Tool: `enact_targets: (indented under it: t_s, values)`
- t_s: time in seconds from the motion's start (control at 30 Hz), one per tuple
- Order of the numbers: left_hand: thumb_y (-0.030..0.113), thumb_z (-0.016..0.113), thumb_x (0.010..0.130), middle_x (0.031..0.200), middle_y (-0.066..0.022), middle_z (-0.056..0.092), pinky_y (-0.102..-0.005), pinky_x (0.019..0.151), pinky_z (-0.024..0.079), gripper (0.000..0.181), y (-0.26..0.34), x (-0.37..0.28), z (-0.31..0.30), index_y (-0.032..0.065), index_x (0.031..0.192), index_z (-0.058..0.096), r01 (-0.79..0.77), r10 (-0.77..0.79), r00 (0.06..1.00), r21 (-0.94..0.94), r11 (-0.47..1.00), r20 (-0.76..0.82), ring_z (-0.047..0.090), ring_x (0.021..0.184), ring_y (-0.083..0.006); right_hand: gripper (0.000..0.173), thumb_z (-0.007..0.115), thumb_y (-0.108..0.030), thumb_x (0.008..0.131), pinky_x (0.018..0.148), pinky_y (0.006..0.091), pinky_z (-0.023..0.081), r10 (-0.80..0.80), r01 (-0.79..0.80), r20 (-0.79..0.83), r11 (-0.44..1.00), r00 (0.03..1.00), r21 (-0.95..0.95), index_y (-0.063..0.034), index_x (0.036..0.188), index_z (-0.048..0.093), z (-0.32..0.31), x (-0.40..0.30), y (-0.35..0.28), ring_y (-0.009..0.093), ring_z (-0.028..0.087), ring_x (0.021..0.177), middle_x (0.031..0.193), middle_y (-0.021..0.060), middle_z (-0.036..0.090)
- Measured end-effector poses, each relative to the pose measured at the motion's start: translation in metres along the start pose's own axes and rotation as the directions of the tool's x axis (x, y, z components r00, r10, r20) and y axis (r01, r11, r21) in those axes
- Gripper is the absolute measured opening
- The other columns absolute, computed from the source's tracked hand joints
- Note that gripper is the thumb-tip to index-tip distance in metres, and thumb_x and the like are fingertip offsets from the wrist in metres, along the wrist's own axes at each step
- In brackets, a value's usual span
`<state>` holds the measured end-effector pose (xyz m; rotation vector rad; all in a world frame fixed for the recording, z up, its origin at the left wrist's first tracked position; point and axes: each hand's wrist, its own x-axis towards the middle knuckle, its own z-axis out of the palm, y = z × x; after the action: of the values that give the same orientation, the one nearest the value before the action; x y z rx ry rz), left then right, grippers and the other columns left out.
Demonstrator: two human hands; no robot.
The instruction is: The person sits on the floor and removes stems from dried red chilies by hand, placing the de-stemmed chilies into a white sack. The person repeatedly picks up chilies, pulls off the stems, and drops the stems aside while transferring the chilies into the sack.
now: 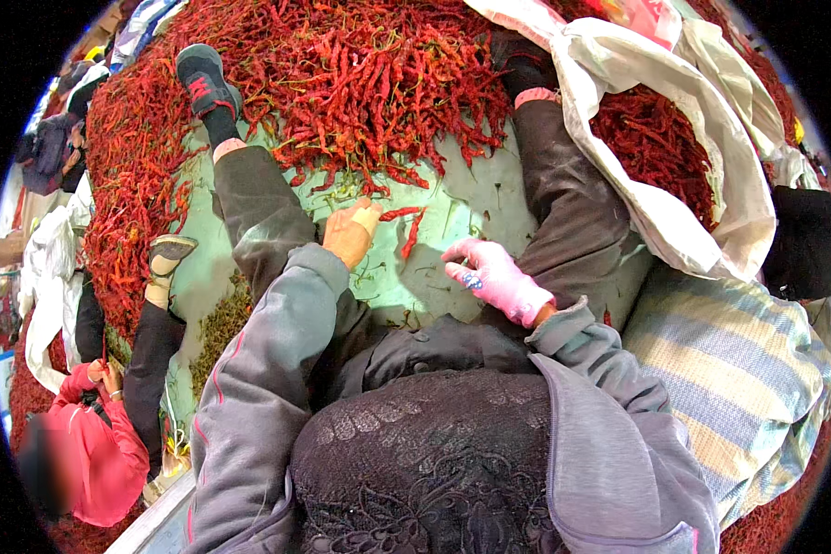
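Observation:
My left hand [352,232] is bare, with a pale wrap on a finger. It is over the green sheet [388,291] between my legs, fingers curled. One red dried chili pepper [403,213] lies against or just beside its fingertips; whether I grip it is unclear. Another red chili [411,237] is close below. My right hand [495,278] wears a pink glove, its thumb and fingers bent near each other to the right of these chilies. Whether something thin is between them cannot be made out. Loose stems are scattered on the sheet around my hands.
A large heap of red chilies [374,83] spreads beyond my hands. At right stands an opened white sack [609,152] with chilies inside, near a striped stuffed sack [727,374]. A person in a red top [104,450] sits at left by a pile of stems [221,339].

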<state>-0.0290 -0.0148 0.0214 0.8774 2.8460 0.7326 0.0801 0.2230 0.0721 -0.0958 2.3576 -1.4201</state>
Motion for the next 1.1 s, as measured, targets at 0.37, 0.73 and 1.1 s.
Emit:
enact_targets:
  t_s: [0.37,0.73,1.1]
  values:
    - [-0.005,0.059,0.077,0.073,-0.0035,0.059,-0.023,0.054,0.044,0.01,0.068,-0.018,0.005,-0.0002,0.085,0.055,0.21,-0.116,0.977,-0.729,0.651,0.178,0.055,0.065,-0.0079,0.025,0.057,-0.028,0.087,0.045,0.0226,0.035,0.134,-0.01,-0.163,0.799,0.977,0.601,-0.0034,0.086,0.059,0.039,0.037,0.003,0.008,0.048,0.048,0.063,0.001,0.056]
    - [0.002,0.058,0.081,0.065,-0.0007,0.057,-0.0208,0.046,0.035,0.003,0.065,-0.031,0.006,0.0027,0.081,0.054,0.446,-0.187,0.893,-0.752,0.485,0.409,0.048,0.055,-0.0058,0.022,0.055,-0.026,0.088,0.047,0.0231,0.04,0.205,0.116,-0.281,0.578,0.938,0.808,-0.0044,0.087,0.056,0.031,0.035,-0.006,0.009,0.048,0.047,0.065,0.0035,0.059]
    - [0.004,0.058,0.082,0.065,0.0019,0.051,-0.021,0.048,0.036,0.005,0.069,0.001,-0.008,0.0001,0.08,0.054,0.231,0.045,0.937,-0.714,0.661,0.346,0.045,0.056,-0.0042,0.029,0.058,-0.03,0.083,0.059,0.0351,0.044,-0.06,0.062,0.091,0.998,0.994,-0.023,-0.0003,0.087,0.056,0.027,0.025,0.003,0.023,0.057,0.065,0.067,0.0136,0.056]
